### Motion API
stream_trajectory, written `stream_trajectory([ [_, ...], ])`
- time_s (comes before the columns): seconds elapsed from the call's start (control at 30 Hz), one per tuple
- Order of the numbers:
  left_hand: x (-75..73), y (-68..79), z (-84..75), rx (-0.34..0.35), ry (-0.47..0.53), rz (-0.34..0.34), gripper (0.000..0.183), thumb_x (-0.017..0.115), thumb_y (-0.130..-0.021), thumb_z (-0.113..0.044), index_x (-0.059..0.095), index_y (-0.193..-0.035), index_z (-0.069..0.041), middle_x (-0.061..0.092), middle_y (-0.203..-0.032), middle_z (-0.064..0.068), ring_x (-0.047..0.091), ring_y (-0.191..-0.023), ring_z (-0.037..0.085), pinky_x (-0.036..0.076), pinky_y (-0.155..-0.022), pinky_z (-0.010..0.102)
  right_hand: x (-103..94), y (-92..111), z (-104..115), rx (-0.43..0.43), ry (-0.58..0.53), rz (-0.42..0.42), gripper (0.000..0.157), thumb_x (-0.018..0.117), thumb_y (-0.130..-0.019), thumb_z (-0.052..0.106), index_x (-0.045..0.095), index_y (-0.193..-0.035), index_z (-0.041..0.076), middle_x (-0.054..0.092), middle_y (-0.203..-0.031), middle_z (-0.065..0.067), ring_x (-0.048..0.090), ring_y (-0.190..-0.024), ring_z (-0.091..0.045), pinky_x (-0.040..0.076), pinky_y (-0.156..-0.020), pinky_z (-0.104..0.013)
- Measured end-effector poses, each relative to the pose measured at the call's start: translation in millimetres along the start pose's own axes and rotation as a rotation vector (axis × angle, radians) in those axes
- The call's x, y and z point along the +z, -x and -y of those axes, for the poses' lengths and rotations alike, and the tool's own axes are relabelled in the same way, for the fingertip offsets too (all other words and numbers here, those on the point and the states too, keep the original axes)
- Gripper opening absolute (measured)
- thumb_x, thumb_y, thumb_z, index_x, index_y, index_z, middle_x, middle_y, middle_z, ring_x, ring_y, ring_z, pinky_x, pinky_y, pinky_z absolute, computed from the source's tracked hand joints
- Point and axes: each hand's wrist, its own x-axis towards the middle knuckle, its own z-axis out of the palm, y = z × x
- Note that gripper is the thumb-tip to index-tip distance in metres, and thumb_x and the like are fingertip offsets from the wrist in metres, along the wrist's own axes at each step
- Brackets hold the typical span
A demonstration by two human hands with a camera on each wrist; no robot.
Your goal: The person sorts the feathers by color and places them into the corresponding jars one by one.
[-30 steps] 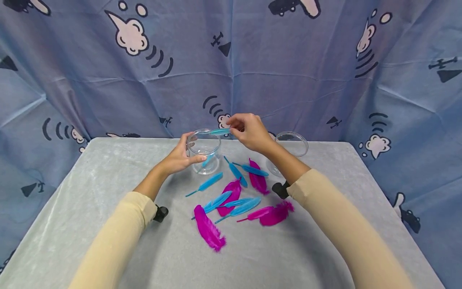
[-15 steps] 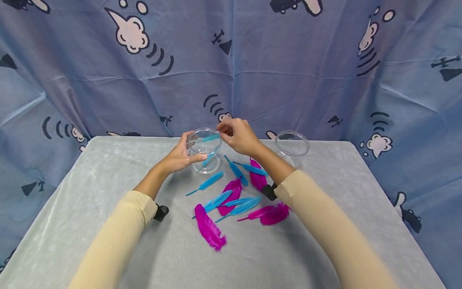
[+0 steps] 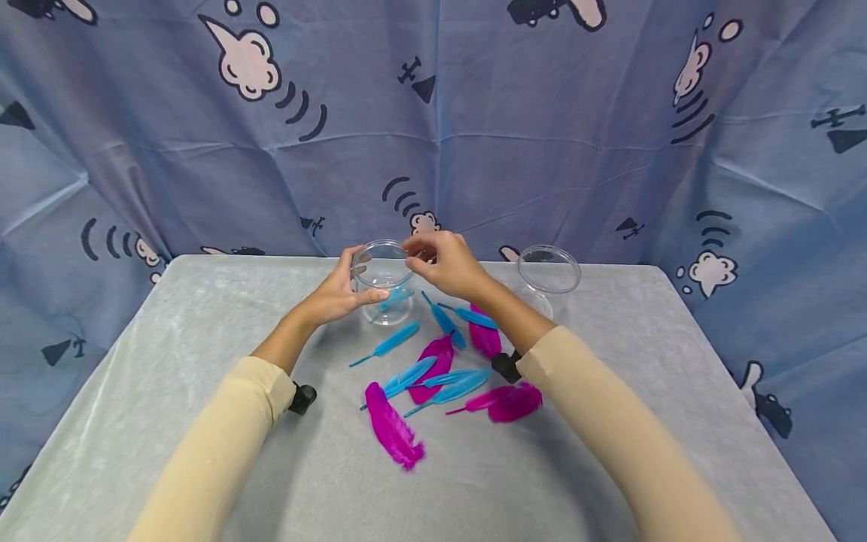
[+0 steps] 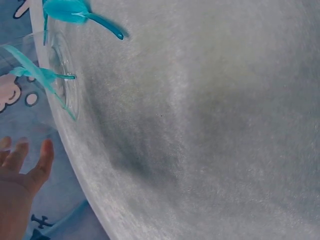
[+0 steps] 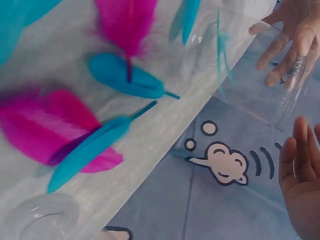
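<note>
My left hand (image 3: 347, 290) grips a clear plastic cup (image 3: 383, 272) standing at the back of the grey table (image 3: 203, 339), thumb in front and fingers behind. Blue feathers (image 3: 395, 298) lie inside the cup. My right hand (image 3: 440, 263) hovers at the cup's rim with relaxed fingers and holds nothing. In the right wrist view my right hand's fingers (image 5: 300, 165) are straight, beside the cup (image 5: 250, 65) and my left hand's fingers (image 5: 286, 35). The left wrist view shows the cup (image 4: 57, 82) with a blue feather (image 4: 35, 75) inside it.
Loose feathers lie in front of the cup: several blue ones (image 3: 389, 342) and magenta ones (image 3: 393, 429). A second clear cup (image 3: 549, 275) stands at the back right. A blue patterned curtain (image 3: 542, 150) hangs behind the table.
My right hand brought a blue feather over the cup's rim and let it go. The feather now lies inside the cup. The left hand kept its hold.
</note>
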Motion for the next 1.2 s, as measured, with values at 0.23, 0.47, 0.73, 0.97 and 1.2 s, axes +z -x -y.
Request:
stream_trajectory([
  [0.23,-0.3,0.4,-0.8,0.009,-0.005,-0.001,0.098,0.075,-0.090,-0.030,0.006,-0.157,-0.010,0.022,-0.161,0.017,0.020,-0.148,0.038,0.026,-0.115,0.059,-10.3,23.7,-21.1,0.075,0.015,-0.020,0.023,0.067,-0.095,0.011,0.070,-0.115,0.002,0.071,-0.106,-0.012,0.069,-0.091,-0.024,0.058,-0.079,-0.038],
  [0.47,-1.8,0.8,-1.0,0.006,-0.001,-0.004,0.097,0.075,-0.090,-0.029,0.007,-0.157,-0.011,0.022,-0.161,0.016,0.021,-0.148,0.037,0.027,-0.115,0.058,-17.9,51.1,-44.7,0.114,0.031,0.000,0.025,0.067,-0.094,0.010,0.069,-0.115,-0.001,0.071,-0.107,-0.015,0.069,-0.091,-0.028,0.058,-0.078,-0.040],
  [0.73,-2.7,3.7,-6.2,0.014,0.012,0.009,0.097,0.074,-0.090,-0.026,0.005,-0.157,-0.008,0.020,-0.161,0.019,0.019,-0.148,0.040,0.024,-0.115,0.059,-22.5,78.9,-63.5,0.162,0.056,0.049,0.030,0.069,-0.091,0.008,0.067,-0.119,-0.003,0.070,-0.111,-0.019,0.067,-0.088,-0.028,0.059,-0.077,-0.039],
  [0.97,-1.2,0.4,-0.7,0.006,0.006,0.003,0.098,0.075,-0.089,-0.029,0.006,-0.157,-0.009,0.021,-0.161,0.017,0.020,-0.148,0.038,0.025,-0.116,0.057,-26.0,97.6,-77.2,0.160,0.092,0.051,0.032,0.071,-0.089,0.006,0.067,-0.120,-0.004,0.069,-0.111,-0.021,0.065,-0.083,-0.026,0.056,-0.074,-0.038],
  [1.2,-0.8,1.5,-1.5,0.009,0.004,0.007,0.098,0.075,-0.090,-0.028,0.006,-0.157,-0.009,0.020,-0.161,0.018,0.019,-0.149,0.039,0.024,-0.116,0.059,-27.2,110.3,-88.4,0.173,0.123,0.041,0.032,0.071,-0.089,0.007,0.068,-0.119,-0.003,0.070,-0.108,-0.018,0.061,-0.077,-0.022,0.052,-0.071,-0.034],
])
